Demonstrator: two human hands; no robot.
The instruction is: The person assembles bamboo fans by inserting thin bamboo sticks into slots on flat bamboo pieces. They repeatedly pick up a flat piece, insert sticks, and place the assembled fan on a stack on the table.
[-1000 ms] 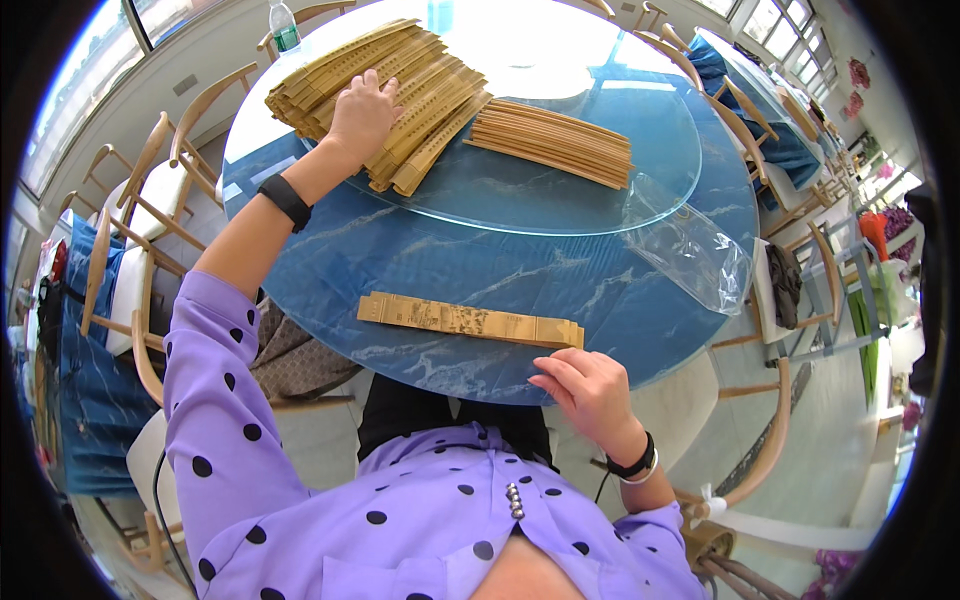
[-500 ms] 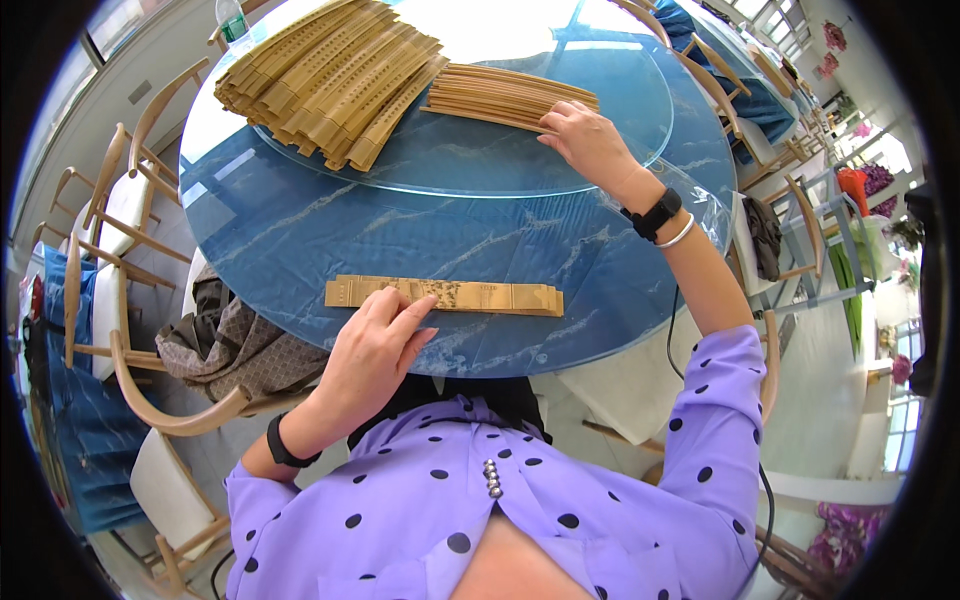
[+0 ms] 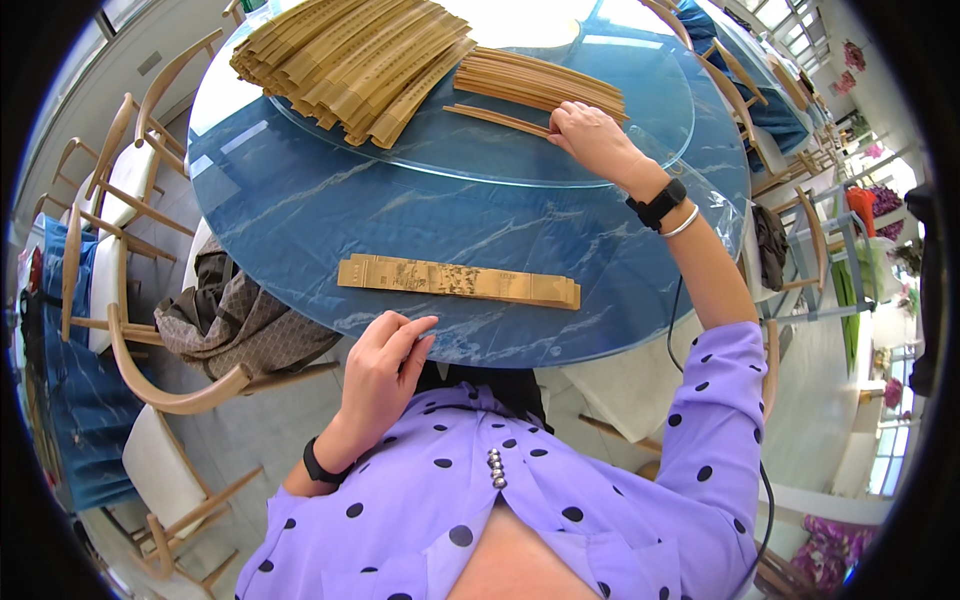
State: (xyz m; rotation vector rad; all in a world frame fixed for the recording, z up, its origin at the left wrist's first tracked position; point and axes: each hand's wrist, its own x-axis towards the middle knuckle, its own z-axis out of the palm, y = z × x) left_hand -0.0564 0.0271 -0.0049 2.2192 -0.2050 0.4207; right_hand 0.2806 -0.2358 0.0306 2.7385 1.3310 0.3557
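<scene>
Right hand [image 3: 590, 138] pinches sticks [image 3: 498, 118], hard to count, by their right end, near side of the pile [image 3: 540, 78]; light, level grip suits; left hand [image 3: 382, 360], fingers loosely bent, hovers near the wrappers [image 3: 455, 280]

A: Where's the view from?
B: The head's left fisheye, facing down and forward.
A: How near?
B: Right above the shirt [image 3: 400, 498]; the desk [image 3: 450, 225] lies beyond, straight edges bending toward the rim.
</scene>
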